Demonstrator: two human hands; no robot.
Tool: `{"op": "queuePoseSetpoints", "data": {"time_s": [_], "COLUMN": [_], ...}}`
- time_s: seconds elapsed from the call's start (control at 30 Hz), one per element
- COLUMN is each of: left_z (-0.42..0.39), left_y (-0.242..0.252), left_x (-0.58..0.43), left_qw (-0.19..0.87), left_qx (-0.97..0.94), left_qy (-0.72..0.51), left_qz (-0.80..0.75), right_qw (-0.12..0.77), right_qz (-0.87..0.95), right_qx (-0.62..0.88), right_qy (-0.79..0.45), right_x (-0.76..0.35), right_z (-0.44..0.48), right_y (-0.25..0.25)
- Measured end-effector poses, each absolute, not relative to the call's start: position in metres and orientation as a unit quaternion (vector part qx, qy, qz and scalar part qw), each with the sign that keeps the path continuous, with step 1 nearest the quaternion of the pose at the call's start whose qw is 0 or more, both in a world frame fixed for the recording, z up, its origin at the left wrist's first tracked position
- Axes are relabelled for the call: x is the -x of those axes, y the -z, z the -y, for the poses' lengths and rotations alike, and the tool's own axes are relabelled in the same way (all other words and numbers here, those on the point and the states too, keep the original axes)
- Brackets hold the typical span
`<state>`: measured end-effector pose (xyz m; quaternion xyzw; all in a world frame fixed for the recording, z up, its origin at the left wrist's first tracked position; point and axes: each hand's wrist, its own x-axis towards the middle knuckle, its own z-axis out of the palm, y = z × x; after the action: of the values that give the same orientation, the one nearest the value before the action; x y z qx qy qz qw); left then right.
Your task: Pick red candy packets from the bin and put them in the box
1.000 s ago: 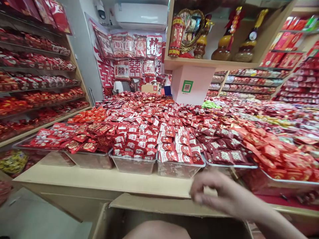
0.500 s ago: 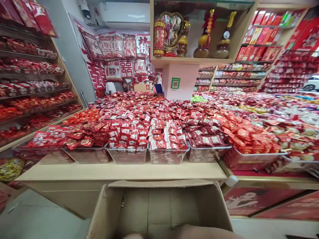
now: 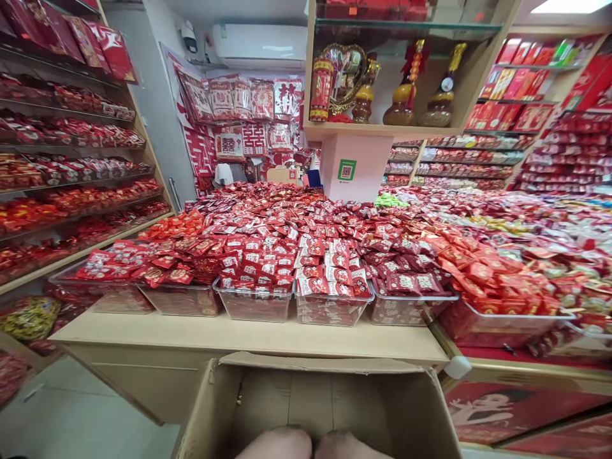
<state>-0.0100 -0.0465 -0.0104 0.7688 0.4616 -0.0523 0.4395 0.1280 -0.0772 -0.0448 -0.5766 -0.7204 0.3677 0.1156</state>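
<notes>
An open brown cardboard box point(image 3: 335, 395) fills the bottom middle of the view, just in front of the beige counter point(image 3: 248, 335). Two rounded bare-skin shapes rise over its near edge. I take the left one for my left hand point(image 3: 280, 444) and the right one for my right hand point(image 3: 347, 447). No fingers show on either, so I cannot tell what they hold or touch. On the counter stand clear plastic trays point(image 3: 329, 309) heaped with several red sweet packets point(image 3: 329, 268).
Wall shelves point(image 3: 71, 185) of red packets run along the left. A pink pillar with a green QR sign point(image 3: 347, 169) stands behind the heap, under a shelf of gourd ornaments point(image 3: 401, 95). More trays of sweets point(image 3: 507, 280) spread right. Grey floor point(image 3: 71, 421) lies lower left.
A second ago my right hand reached out over the box edge near the trays; it has drawn back out of sight. The view has pulled back and the whole box opening shows.
</notes>
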Motion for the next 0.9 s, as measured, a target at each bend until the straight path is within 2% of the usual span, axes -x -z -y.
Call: {"op": "queuePoseSetpoints", "data": {"time_s": [0.1, 0.17, 0.23, 0.33, 0.47, 0.6, 0.8, 0.9], "left_z": [0.044, 0.045, 0.045, 0.045, 0.044, 0.038, 0.029, 0.030], "left_y": [-0.009, -0.016, -0.018, -0.024, -0.055, -0.080, -0.082, -0.078], "left_x": [0.018, 0.028, 0.035, 0.031, 0.013, 0.001, -0.013, -0.021], "left_qw": [0.446, 0.528, 0.615, 0.663, 0.706, 0.654, 0.637, 0.643], "left_qx": [-0.775, -0.732, -0.670, -0.611, -0.546, -0.586, -0.556, -0.526], "left_qy": [0.015, -0.036, -0.086, -0.140, -0.170, -0.265, -0.328, -0.354], "left_qz": [-0.447, -0.429, -0.406, -0.408, -0.419, -0.399, -0.421, -0.429], "right_qw": [0.043, 0.039, 0.081, 0.168, 0.222, 0.297, 0.386, 0.422], "right_qz": [0.739, 0.756, 0.752, 0.726, 0.697, 0.673, 0.571, 0.544], "right_qx": [0.579, 0.551, 0.494, 0.451, 0.483, 0.438, 0.411, 0.411], "right_qy": [-0.341, -0.351, -0.428, -0.491, -0.481, -0.517, -0.597, -0.597], "right_x": [-0.145, -0.164, -0.181, -0.189, -0.181, -0.179, -0.179, -0.178], "right_z": [0.065, 0.067, 0.072, 0.077, 0.073, 0.060, 0.046, 0.043], "right_y": [0.003, -0.032, -0.060, -0.083, -0.093, -0.098, -0.089, -0.083]}}
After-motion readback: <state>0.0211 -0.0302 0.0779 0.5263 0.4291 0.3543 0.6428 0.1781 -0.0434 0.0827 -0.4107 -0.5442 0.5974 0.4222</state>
